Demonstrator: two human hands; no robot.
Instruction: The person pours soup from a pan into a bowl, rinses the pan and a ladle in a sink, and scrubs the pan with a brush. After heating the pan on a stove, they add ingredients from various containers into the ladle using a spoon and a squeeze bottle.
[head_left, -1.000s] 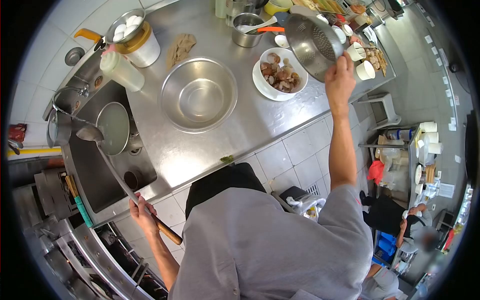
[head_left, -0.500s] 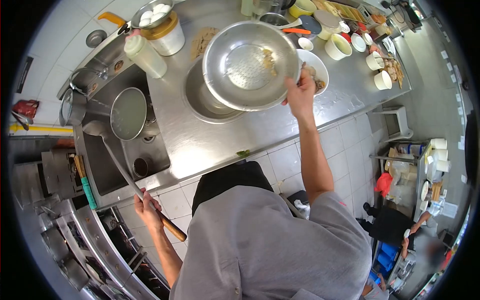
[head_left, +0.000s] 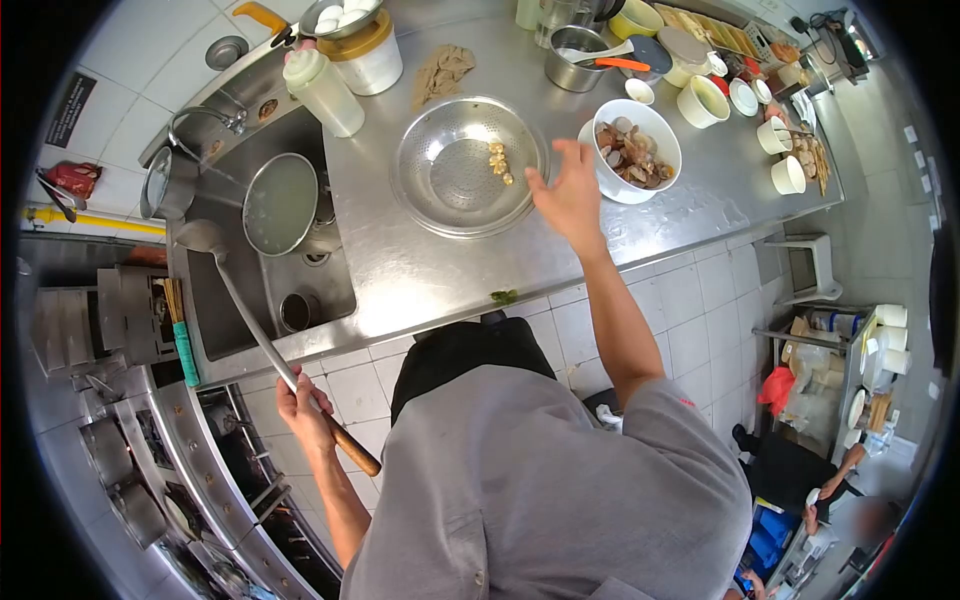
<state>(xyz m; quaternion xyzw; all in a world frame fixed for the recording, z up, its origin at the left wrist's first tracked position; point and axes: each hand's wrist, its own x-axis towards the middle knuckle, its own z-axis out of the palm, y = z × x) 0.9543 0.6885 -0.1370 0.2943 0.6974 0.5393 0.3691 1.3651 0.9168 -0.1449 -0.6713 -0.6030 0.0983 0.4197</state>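
My left hand (head_left: 305, 412) is wrapped round the long handle of a ladle (head_left: 243, 302), whose wooden end points toward me and whose bowl hangs over the sink's left side. Between the steel colander and a white bowl (head_left: 606, 176), my right hand (head_left: 570, 197) is held with fingers apart and nothing in them. The perforated colander (head_left: 430, 205) rests in a steel basin on the counter, with a few small yellowish pieces (head_left: 499, 162) inside. Sliced brownish food (head_left: 632, 155) lies in the white bowl.
In the sink (head_left: 222, 300) stands a pot of cloudy water (head_left: 281, 205). A squeeze bottle (head_left: 325, 95), a brown cloth (head_left: 443, 75) and a small steel pot (head_left: 578, 72) line the counter's back. Stoves (head_left: 180, 440) are at left; another person (head_left: 800, 455) is at lower right.
My right hand has lowered the colander into the basin and let go of it. The white bowl now shows fully. My left hand keeps its hold on the ladle.
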